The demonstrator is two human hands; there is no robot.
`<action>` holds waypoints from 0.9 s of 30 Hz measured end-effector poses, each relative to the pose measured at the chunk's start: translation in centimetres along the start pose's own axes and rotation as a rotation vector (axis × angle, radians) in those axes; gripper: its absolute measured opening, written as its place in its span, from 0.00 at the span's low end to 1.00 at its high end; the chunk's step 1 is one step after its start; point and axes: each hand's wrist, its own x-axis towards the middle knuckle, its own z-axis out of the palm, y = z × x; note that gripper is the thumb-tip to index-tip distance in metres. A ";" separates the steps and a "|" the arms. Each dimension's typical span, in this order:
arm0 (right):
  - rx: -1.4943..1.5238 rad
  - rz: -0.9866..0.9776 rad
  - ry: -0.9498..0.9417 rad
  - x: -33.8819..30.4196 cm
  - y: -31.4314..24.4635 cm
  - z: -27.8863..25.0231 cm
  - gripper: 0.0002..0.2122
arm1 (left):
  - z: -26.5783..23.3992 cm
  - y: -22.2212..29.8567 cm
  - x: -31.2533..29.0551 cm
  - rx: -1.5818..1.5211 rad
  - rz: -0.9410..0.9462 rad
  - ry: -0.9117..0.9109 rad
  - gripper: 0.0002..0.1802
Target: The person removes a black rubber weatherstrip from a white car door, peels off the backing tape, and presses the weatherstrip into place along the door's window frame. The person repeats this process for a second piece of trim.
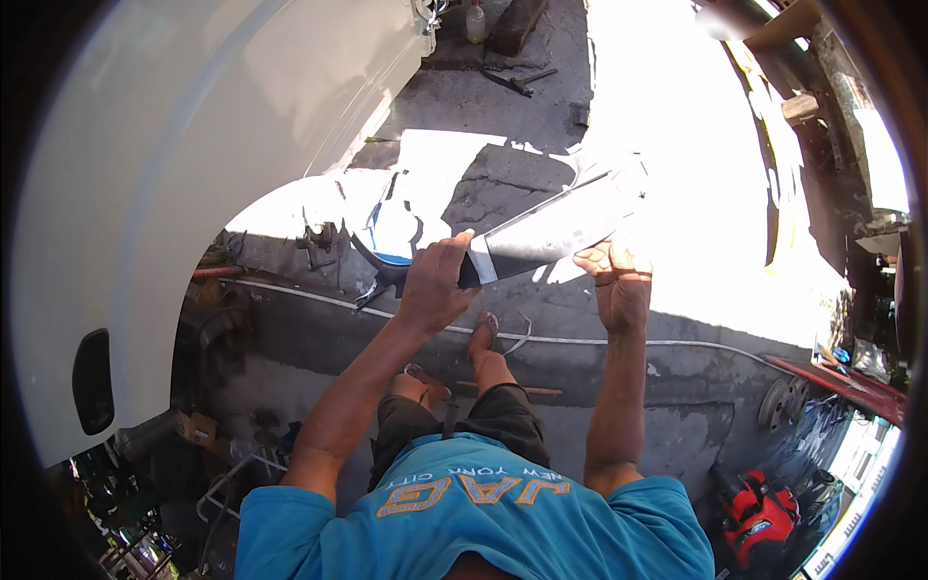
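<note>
White paint covers the big, smooth car body (232,116) with the round wheel opening (215,224), so tell every place from that car body. Just to the right of it, and apart from its wide side, is a long, curved, grey-and-black piece (546,232) with a pale band across it, maybe plastic. It is up off the grey concrete ground (464,101), tilted, with its dark end toward the car body and its bright end away from it. The left hand (440,280), the one nearer the car body, is curled around the dark part close to the band, holding on tight. The right hand (619,275), farther from the car body, has its palm turned up and its fingers a bit spread at the low edge; bright sun hides the thumb side, so I cannot tell if it pinches. What looks done is the picking up: the piece is in hand. What looks left is the rest, since nothing seems to join it to the car body yet. Some blue (391,259) shows by the dark end, but I cannot tell if it is part of the piece. A red-and-black machine (759,512) sits far right of the car body, not being used.
</note>
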 end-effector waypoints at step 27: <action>-0.894 -0.344 -0.316 -23.9 3.5 26.7 0.09 | -18.8 2.1 -22.8 -1.539 -0.130 -0.069 0.24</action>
